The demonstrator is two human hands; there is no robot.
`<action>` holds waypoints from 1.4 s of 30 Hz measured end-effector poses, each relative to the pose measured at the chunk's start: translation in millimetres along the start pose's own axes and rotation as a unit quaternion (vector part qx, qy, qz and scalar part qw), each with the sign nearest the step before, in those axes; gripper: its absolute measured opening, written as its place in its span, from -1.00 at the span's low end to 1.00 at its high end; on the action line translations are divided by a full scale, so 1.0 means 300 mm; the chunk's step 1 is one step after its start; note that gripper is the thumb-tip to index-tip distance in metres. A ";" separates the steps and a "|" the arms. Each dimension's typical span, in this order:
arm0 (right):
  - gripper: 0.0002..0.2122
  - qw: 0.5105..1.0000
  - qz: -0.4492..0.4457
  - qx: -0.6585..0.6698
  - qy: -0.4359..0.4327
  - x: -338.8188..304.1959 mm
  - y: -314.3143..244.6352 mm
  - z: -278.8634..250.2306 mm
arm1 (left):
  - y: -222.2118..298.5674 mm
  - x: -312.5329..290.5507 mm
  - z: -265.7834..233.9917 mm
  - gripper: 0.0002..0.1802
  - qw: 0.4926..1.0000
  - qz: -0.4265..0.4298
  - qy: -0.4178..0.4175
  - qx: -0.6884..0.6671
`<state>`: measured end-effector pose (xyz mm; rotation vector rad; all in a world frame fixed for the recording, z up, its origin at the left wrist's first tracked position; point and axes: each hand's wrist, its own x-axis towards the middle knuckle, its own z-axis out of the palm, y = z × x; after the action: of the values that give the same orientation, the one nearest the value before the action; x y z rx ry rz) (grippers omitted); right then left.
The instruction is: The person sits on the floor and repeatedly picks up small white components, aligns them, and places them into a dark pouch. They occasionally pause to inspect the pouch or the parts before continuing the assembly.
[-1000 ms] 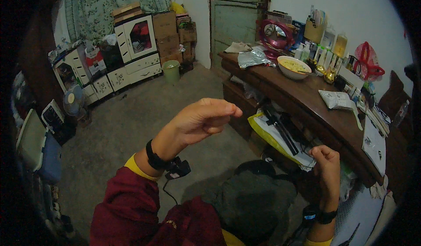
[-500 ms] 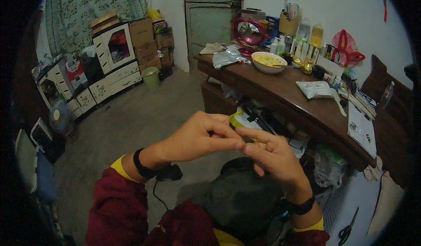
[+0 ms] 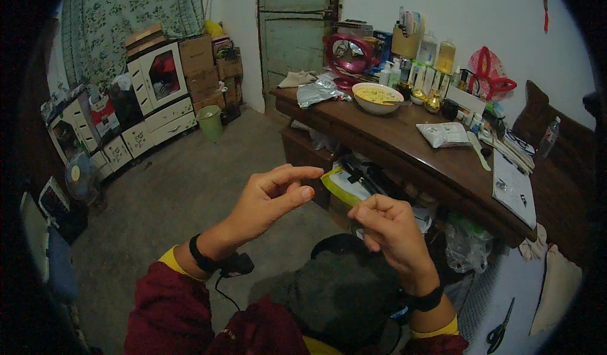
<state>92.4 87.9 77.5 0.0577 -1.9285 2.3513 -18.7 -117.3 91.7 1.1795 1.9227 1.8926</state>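
My left hand (image 3: pixel 269 197) is in the air left of centre, its index finger stretched out and its thumb apart from it. Nothing shows between them. My right hand (image 3: pixel 393 230) is closed in a pinch a little to the right, thumb against the bent fingers. Whatever it holds, if anything, is too small or hidden to make out. A gap lies between the two hands. Behind them, under the desk, is a yellow-edged white packet (image 3: pixel 344 187). Dark bands circle both wrists, and a dark rounded thing (image 3: pixel 341 285) fills the space below my hands.
The brown desk (image 3: pixel 404 143) carries a bowl of yellow food (image 3: pixel 377 98), a pink mirror (image 3: pixel 349 54), bottles, a silver packet (image 3: pixel 442 135) and papers (image 3: pixel 513 187). Black scissors (image 3: pixel 501 330) lie at lower right. A green bin (image 3: pixel 210 124) stands by white cabinets (image 3: pixel 161 83).
My hands were together at the fingertips and have come apart. The left moved left and its fingers opened; the right stays pinched. The view has shifted slightly.
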 end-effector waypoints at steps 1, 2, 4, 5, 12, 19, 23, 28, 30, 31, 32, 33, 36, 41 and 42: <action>-0.82 1.000 0.004 -0.008 0.002 -0.002 -0.002 0.001 | -0.001 -0.002 -0.004 -0.66 1.000 0.011 -0.003 0.016; -0.82 1.000 0.000 -0.029 0.001 -0.004 -0.005 0.004 | -0.001 -0.006 -0.008 -0.67 0.999 0.029 -0.006 0.038; -0.82 0.998 -0.007 -0.064 0.004 -0.007 -0.011 0.012 | 0.003 -0.010 -0.017 -0.64 0.996 0.036 -0.007 0.077; -0.83 0.997 -0.007 -0.076 0.003 -0.010 -0.014 0.017 | 0.006 -0.012 -0.019 -0.63 0.993 0.052 -0.010 0.105; -0.84 0.989 0.007 -0.147 -0.027 -0.041 -0.040 0.036 | 0.003 -0.021 0.028 -0.45 0.987 0.028 -0.138 0.077; -0.84 0.998 0.018 -0.063 -0.021 -0.060 -0.068 0.016 | -0.013 -0.016 0.049 -0.57 0.982 0.022 -0.178 0.058; -0.83 0.999 0.013 -0.043 -0.025 -0.051 -0.064 0.016 | -0.025 -0.023 0.079 -0.70 0.965 -0.127 -0.189 -0.128; -0.82 0.999 0.028 0.004 -0.032 -0.046 -0.060 0.007 | -0.042 -0.013 0.081 -0.74 0.968 -0.114 -0.190 -0.120; -0.83 0.999 0.028 0.012 -0.037 -0.043 -0.056 0.003 | -0.053 -0.016 0.082 -0.71 0.958 -0.149 -0.189 -0.155; -0.83 0.999 0.028 0.017 -0.040 -0.042 -0.054 0.001 | -0.058 -0.016 0.081 -0.67 0.946 -0.174 -0.193 -0.195; -0.83 0.999 0.025 0.021 -0.041 -0.041 -0.051 0.000 | -0.063 -0.016 0.079 -0.64 0.930 -0.195 -0.198 -0.242; -0.83 0.999 0.022 0.026 -0.042 -0.041 -0.049 -0.002 | -0.067 -0.016 0.077 -0.60 0.907 -0.217 -0.206 -0.297; -0.83 0.998 0.020 0.044 -0.044 -0.041 -0.045 -0.008 | -0.077 -0.017 0.074 -0.47 0.895 -0.250 -0.182 -0.321; -0.84 0.997 0.022 0.052 -0.043 -0.044 -0.050 -0.011 | -0.074 -0.013 0.078 -0.40 0.902 -0.256 -0.166 -0.307; -0.84 0.997 0.023 0.052 -0.045 -0.044 -0.052 -0.010 | -0.071 -0.013 0.078 -0.40 0.902 -0.256 -0.166 -0.305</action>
<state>107.2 93.2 90.8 0.1321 -1.8629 2.5198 -9.6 -99.2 67.0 0.6560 1.1618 1.6671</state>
